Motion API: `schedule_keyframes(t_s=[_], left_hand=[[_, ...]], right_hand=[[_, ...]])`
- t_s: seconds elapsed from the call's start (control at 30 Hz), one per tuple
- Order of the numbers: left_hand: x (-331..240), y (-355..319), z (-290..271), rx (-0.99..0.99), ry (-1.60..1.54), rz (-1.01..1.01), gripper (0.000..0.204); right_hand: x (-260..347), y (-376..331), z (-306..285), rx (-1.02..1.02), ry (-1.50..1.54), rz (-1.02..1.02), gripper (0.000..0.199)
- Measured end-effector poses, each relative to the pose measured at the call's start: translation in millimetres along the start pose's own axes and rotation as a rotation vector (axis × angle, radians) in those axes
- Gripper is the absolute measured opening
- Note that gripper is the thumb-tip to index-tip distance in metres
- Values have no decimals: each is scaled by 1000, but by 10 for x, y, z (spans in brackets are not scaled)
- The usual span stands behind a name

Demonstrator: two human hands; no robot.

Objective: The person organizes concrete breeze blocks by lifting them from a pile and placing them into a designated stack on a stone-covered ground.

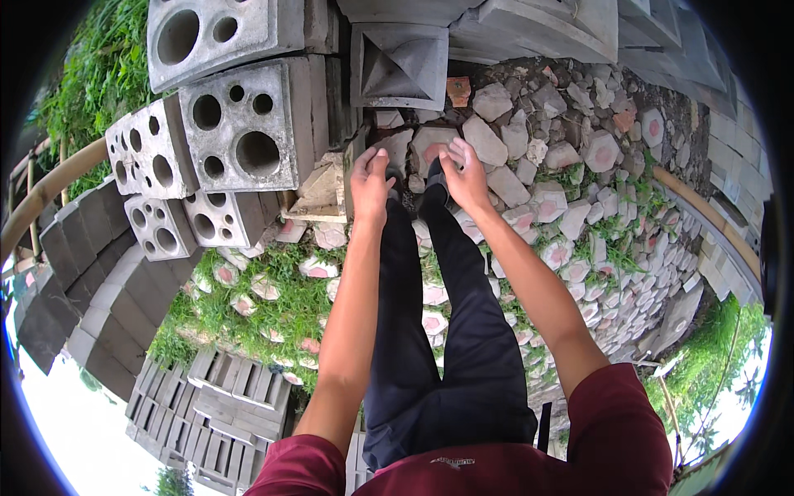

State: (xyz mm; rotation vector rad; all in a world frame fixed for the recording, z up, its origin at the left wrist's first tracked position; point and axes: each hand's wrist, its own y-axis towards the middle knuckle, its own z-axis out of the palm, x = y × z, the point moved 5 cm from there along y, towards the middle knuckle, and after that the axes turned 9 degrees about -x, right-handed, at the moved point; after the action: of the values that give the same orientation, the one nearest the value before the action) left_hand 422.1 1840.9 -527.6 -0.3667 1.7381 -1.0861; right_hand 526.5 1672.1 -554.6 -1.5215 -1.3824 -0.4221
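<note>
Both arms reach forward over my dark trousers and shoes. My left hand (pixel 370 178) is loosely curled with its fingers apart and nothing visible in it. It hovers beside the edge of a rough concrete block mould-like box (pixel 321 188). My right hand (pixel 465 174) has its fingers spread and slightly bent, also holding nothing I can see. Between and just beyond the hands lies a hexagonal paving stone (pixel 433 142) with a reddish centre. A pale broken slab (pixel 485 140) lies right of it, close to my right fingertips. Whether either hand touches a stone is hard to tell.
Large concrete blocks with round holes (pixel 240 124) are stacked at the left. A square concrete piece with a pyramid-shaped face (pixel 399 66) stands ahead. Rubble (pixel 562 157) covers the ground to the right, and a bamboo pole (pixel 711 217) lies beyond it. Grass (pixel 248 310) grows among the pavers.
</note>
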Motion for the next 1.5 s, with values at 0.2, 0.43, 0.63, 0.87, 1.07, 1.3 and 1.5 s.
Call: schedule_keyframes(t_s=[0.2,0.43,0.63,0.87,1.07,1.3,1.5], left_hand=[[121,-267,-337,157,371,146,49],[314,-597,-370,333,660,203,44],[373,-966,-85,423,584,156,38],[790,-1639,239,608,922,191,38],[1221,-2496,631,788,1076,252,37],[2075,-3645,924,970,1278,355,43],[3059,-5091,875,1148,1320,373,44]], right_hand=[[-248,-935,-623,-82,194,196,50],[-456,-1980,-1018,-172,483,451,50],[-385,-2294,-1259,-415,721,471,44],[-710,-2917,-1693,-647,911,486,41],[-1268,-3783,-2399,-899,998,493,39],[-2150,-5136,-3095,-1134,1098,565,41],[-2723,-6637,-3672,-1195,1111,635,37]])
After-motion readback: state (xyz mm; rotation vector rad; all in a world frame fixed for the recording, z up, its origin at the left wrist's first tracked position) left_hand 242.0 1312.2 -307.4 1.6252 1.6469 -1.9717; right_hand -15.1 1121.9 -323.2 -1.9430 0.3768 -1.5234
